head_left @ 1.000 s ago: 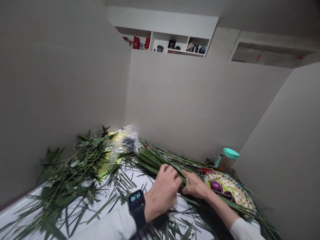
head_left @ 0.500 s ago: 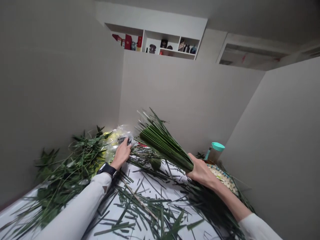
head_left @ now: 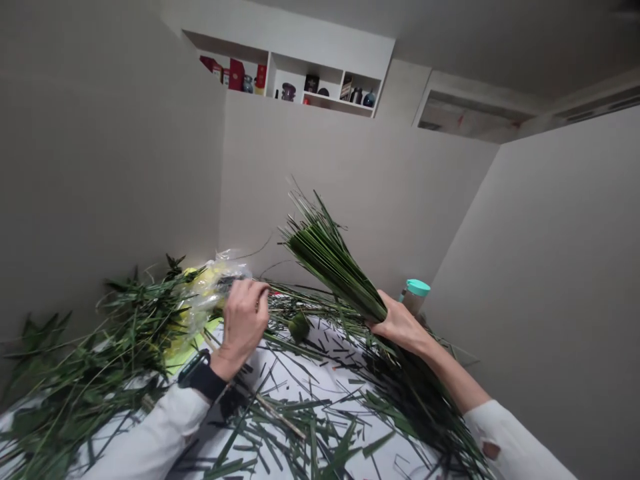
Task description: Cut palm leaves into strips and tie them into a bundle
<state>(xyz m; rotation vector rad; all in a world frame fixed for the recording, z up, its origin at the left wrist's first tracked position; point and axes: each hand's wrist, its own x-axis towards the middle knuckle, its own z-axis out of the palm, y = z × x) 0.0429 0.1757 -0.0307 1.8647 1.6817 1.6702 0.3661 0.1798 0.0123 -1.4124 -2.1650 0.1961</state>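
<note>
A: What's furthest left?

B: A heap of leafy green stalks (head_left: 95, 340), well left of the bundle of long narrow green leaves (head_left: 333, 263), which I'll measure everything from.

A: And nearer that bundle?

B: A clear plastic bag (head_left: 213, 293) with something yellow inside, then the left hand (head_left: 243, 327) just beside the bag, a black smartwatch (head_left: 200, 377) on its wrist. Its fingers curl closed, but I can't tell whether they hold anything.

A: Anything just below the bundle?

B: A small round green clump (head_left: 299, 327), lying among loose cut leaves (head_left: 295, 420) on a white surface (head_left: 305, 380).

A: Where's the bundle itself?

B: Raised in the air, tilted up and to the left. The right hand (head_left: 400, 331) grips it tightly near its lower end.

A: Further right?

B: A jar with a teal lid (head_left: 414, 297), just right of the bundle.
</note>
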